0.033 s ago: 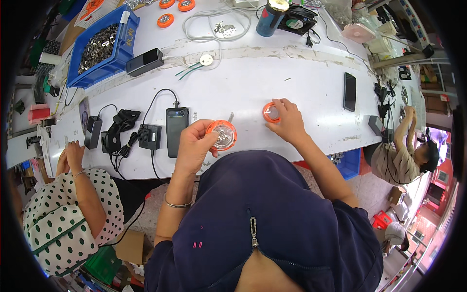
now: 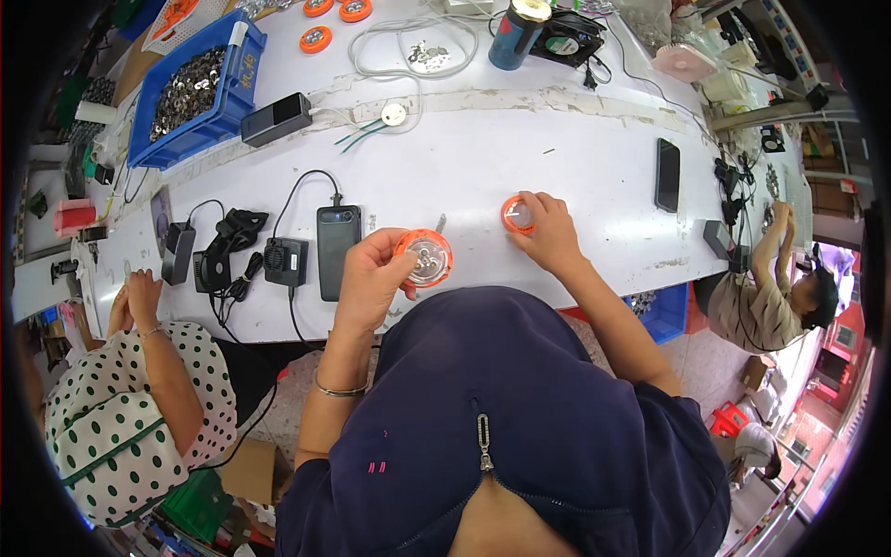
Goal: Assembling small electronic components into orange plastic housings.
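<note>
In my left hand [image 2: 379, 267] is a round LED light [image 2: 429, 261] with an orange rim and a clear lens, pinched at its left edge with the thumb over the lens. It is held near the table's front edge, lens facing up. To the right, my right hand [image 2: 549, 230] grips the right edge of a second, smaller-looking orange-rimmed round piece [image 2: 516, 214], thumb below and fingers above. That piece is at the table surface; whether it is lifted I cannot tell. A black power bank [image 2: 339, 252] lies just left of my left hand.
A blue bin [image 2: 199, 93] of small metal parts stands at the far left. Several orange lights [image 2: 316, 39], a coiled cable [image 2: 357, 56], a blue cup [image 2: 516, 37] and a fan [image 2: 568, 39] are at the back. A phone [image 2: 666, 174] lies right. Co-workers sit on both sides.
</note>
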Motion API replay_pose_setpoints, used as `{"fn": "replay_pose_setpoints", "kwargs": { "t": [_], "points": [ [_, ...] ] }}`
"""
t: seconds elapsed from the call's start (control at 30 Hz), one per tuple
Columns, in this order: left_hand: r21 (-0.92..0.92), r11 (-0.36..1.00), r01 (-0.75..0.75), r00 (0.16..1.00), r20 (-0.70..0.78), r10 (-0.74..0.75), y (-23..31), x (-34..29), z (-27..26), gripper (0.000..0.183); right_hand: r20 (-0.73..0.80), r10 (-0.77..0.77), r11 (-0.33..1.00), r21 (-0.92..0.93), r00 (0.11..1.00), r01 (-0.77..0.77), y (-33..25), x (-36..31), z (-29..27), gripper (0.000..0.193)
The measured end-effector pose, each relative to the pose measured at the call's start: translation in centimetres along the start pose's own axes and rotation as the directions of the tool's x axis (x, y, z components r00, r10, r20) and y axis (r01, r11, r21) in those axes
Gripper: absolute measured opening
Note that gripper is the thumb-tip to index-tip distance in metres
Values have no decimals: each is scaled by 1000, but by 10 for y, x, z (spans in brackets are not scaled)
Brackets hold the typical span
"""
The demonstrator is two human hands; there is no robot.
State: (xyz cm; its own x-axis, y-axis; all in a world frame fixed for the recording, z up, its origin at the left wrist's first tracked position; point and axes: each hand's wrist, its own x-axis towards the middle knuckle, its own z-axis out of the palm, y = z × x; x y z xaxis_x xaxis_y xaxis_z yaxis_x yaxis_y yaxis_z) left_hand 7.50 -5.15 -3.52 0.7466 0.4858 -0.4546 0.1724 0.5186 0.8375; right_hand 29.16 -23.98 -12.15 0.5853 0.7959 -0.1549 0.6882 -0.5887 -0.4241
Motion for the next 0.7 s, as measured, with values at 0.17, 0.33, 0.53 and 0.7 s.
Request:
{"fn": "replay_pose_setpoints", "kwargs": {
  "t": [0.17,0.33,0.53,0.7],
  "points": [
    [-3,1000,9,1000,12,-9,1,4,3,23,-37,-29,997,74,999,32,1,1,-1,65],
    [3,1000,27,1000,16,-27,-2,5,5,23,-193,-271,926,216,943,310,-63,1,-50,65],
    [2,1000,31,999,16,-31,-2,4,4,23,-91,-279,857,426,956,290,-77,13,-50,65],
    [13,998,53,998,-16,-53,-12,3,-8,23,-85,-245,950,177,966,256,-15,27,0,60]
  ]
}}
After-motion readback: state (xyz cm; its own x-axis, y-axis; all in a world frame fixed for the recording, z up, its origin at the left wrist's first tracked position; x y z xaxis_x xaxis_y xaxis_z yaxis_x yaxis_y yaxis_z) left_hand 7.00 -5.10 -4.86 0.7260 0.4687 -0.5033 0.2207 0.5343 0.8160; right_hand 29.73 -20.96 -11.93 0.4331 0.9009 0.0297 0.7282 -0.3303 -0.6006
